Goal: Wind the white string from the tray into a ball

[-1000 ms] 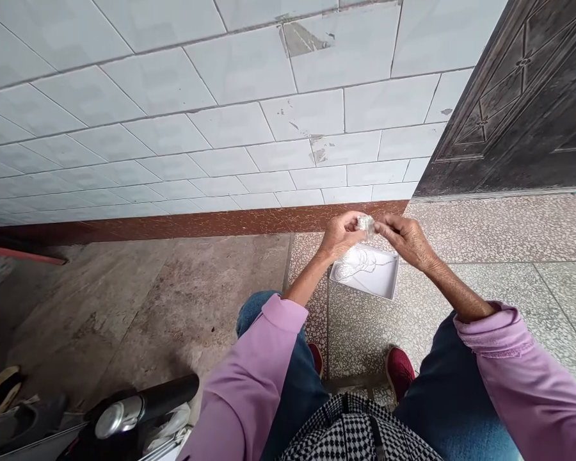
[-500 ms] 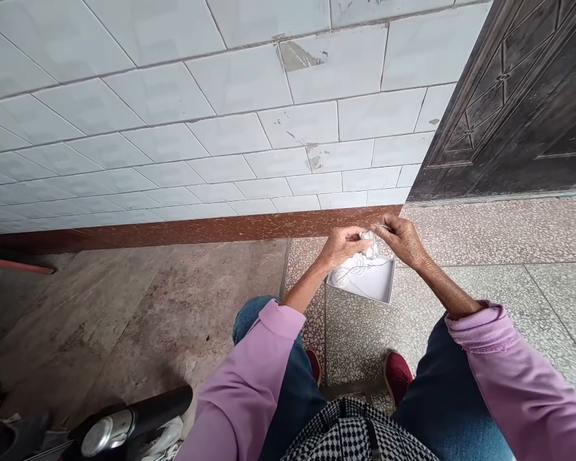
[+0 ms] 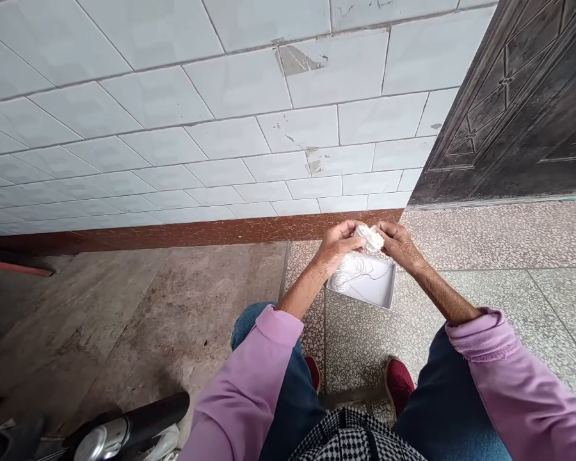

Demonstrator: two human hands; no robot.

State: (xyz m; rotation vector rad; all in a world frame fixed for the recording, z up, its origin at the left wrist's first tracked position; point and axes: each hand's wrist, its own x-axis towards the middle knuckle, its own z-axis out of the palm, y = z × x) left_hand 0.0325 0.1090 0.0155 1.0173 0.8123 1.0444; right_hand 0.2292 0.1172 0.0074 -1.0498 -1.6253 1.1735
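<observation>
A small white bundle of what looks like yarn is held up between my two hands. My left hand grips its left side, thumb in front and fingers behind. At its right edge, my right hand pinches it with thumb and fingertips. Just below the hands, a shallow white box sits on the floor. Loops of white cord lie in its left part, and a thin strand crosses toward the right side. Whether that strand joins the bundle I cannot tell.
A white tiled wall with a red-brown base strip rises ahead. A dark carved door stands at right. Lower left are a black-and-silver cylinder and a plastic bag. My red shoes flank the floor below the box.
My right hand has lowered and turned, from pinching above the bundle to holding its right edge. The bundle now shows wider between the hands, and more of the cord in the box is visible.
</observation>
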